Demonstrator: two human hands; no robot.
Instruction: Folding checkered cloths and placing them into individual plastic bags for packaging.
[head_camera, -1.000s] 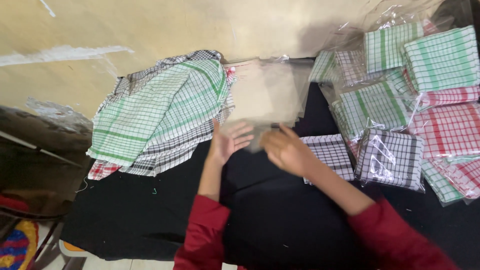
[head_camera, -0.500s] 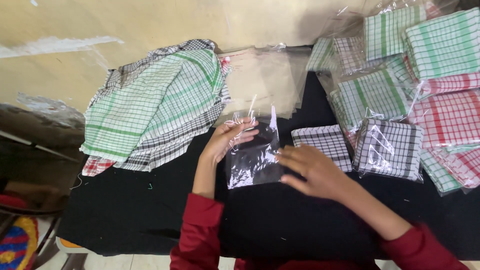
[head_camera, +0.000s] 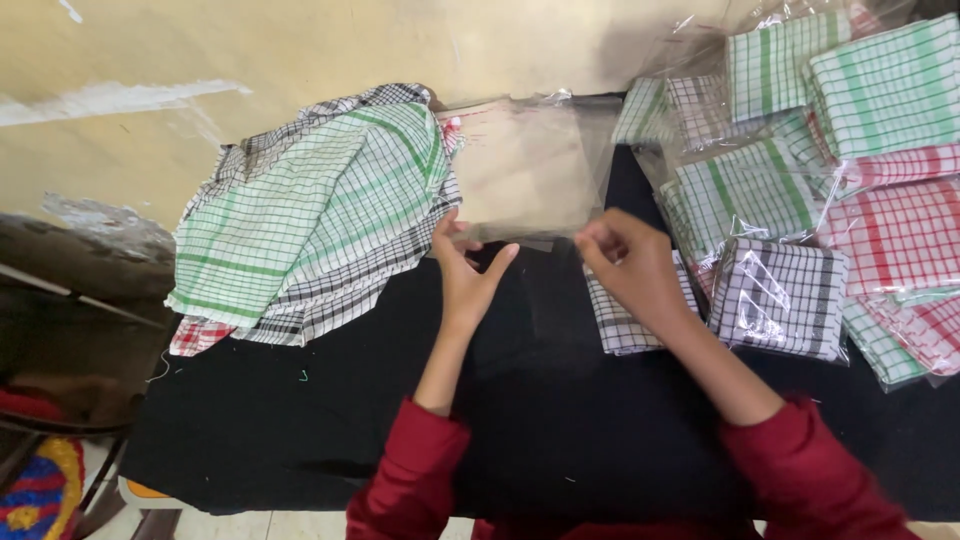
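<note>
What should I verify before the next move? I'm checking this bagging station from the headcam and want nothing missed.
1. Left hand grips the clear plastic bag edge: ok.
2. Right hand pinches the other edge: ok.
3. Bag mouth open: cannot tell.
4. Folded black-checked cloth beside the right hand: ok.
5. Loose checked cloth pile apart from the bag: ok.
6. Black tabletop bare in front: ok.
</note>
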